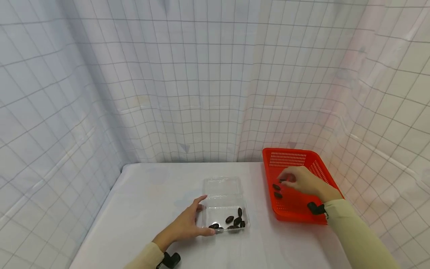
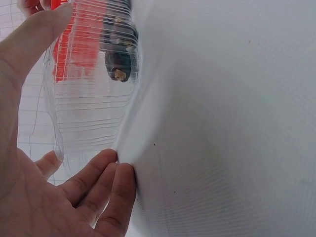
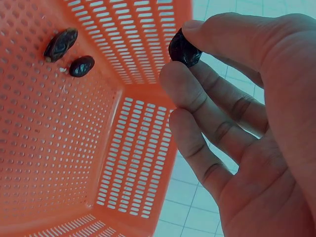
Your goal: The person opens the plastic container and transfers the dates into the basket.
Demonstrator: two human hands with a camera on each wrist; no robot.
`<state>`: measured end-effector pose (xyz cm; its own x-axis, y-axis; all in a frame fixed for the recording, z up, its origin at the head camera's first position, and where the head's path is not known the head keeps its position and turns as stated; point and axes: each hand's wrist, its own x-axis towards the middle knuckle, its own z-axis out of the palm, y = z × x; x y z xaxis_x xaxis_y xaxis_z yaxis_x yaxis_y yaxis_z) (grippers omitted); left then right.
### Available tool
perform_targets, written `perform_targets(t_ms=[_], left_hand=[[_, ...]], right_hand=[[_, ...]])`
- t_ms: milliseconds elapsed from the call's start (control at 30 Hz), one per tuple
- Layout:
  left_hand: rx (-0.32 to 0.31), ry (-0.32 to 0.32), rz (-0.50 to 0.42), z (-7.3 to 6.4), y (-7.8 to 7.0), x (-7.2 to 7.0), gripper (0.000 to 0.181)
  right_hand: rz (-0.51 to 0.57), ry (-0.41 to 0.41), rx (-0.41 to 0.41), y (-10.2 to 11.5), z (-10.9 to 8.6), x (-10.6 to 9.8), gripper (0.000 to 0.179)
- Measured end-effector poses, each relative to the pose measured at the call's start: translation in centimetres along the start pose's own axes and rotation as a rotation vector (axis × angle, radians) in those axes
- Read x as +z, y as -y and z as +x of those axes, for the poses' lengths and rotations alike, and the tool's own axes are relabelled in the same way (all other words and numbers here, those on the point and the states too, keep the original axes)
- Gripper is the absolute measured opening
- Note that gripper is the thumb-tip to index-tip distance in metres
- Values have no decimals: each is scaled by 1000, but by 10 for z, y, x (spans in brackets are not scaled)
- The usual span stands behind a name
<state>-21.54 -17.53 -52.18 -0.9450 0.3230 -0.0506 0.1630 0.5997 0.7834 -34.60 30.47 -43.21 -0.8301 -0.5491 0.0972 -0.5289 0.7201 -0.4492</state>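
Observation:
My left hand [image 1: 184, 225] holds a clear plastic clamshell container [image 1: 215, 212] by its left side, thumb along the front wall and index finger near the hinge. Several dark brown dates [image 1: 229, 219] lie inside; its lid [image 1: 221, 185] is folded back away from me. Up close, the left wrist view shows the thumb [image 2: 37, 42] against the ribbed wall. Over the red basket [image 1: 289, 215], my right hand [image 1: 304, 182] pinches one date [image 3: 184, 48] between thumb and fingertips. Two other dates [image 3: 61, 44] lie on the basket floor.
A white cloth covers the table [image 1: 144, 201]. Grid-patterned white curtains [image 1: 188, 82] stand at the back and both sides. The red basket has raised, slotted walls and sits at the table's right, close to the side curtain.

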Motion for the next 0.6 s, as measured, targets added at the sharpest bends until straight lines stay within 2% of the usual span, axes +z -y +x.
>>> perform_targets(t_ms=[167,600], left_hand=[[0,-2,7,0,0,1,133],[-5,9,15,1,1,1,132]], right_hand=[[2,22,48,-5,0,-4,23],[-29,22,63,-14,4,-5,20]])
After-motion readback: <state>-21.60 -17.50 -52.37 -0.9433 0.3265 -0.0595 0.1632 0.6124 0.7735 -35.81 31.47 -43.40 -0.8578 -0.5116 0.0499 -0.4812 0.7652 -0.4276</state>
